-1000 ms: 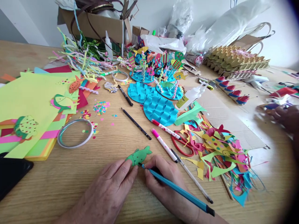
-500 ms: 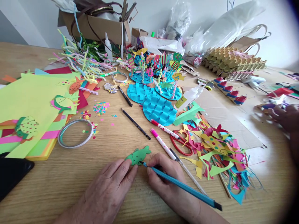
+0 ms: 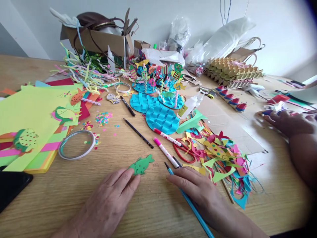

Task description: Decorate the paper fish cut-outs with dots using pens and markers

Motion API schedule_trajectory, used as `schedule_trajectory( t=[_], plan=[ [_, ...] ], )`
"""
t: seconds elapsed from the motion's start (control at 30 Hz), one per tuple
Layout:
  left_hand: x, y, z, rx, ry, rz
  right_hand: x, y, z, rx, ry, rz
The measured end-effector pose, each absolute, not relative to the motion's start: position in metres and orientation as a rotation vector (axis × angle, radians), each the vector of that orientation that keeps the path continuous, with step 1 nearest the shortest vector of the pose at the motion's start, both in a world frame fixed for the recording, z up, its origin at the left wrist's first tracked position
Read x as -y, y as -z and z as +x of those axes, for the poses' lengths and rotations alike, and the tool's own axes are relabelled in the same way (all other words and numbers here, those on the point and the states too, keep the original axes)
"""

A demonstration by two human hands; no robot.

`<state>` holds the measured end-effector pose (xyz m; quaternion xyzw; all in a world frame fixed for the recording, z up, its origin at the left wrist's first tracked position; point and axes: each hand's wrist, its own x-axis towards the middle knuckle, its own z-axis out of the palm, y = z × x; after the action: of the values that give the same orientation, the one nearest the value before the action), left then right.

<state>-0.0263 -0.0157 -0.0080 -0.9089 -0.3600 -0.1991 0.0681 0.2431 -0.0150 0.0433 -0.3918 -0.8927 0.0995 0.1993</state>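
A green paper fish [image 3: 141,166] with dark dots lies flat on the wooden table. The fingertips of my left hand [image 3: 110,198] press its head end against the tabletop. To the right, my right hand [image 3: 195,186] has its fingers over a blue felt-tip pen [image 3: 194,211], with the thumb hidden. The pen's dark tip points away from me, apart from the fish. Just beyond these fingers are a pink-capped marker [image 3: 164,150], a red-capped marker [image 3: 167,136] and red-handled scissors [image 3: 185,152].
A black pencil [image 3: 138,133] and a tape roll [image 3: 76,144] lie leftward, near coloured paper sheets [image 3: 37,109]. Blue paper discs [image 3: 162,120] and a glue bottle [image 3: 187,107] stand ahead. Paper scraps [image 3: 223,158] spread at right. Another person's hand [image 3: 284,122] works at far right.
My right hand has moved right, off the fish, and the blue pen now runs beneath its fingers instead of across the hand. My left hand stays on the fish. The view has shifted slightly.
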Motion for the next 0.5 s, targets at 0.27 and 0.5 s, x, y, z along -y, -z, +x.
schedule_trajectory(
  t=[0.27,0.5],
  plan=[
    [0.01,0.007,-0.032,0.985,0.622,-2.714,0.012,-0.041,0.244,2.666,-0.251,-1.183],
    [0.011,0.002,-0.029,0.965,0.656,-2.651,0.013,-0.042,0.239,2.706,-0.052,-1.304]
  ],
)
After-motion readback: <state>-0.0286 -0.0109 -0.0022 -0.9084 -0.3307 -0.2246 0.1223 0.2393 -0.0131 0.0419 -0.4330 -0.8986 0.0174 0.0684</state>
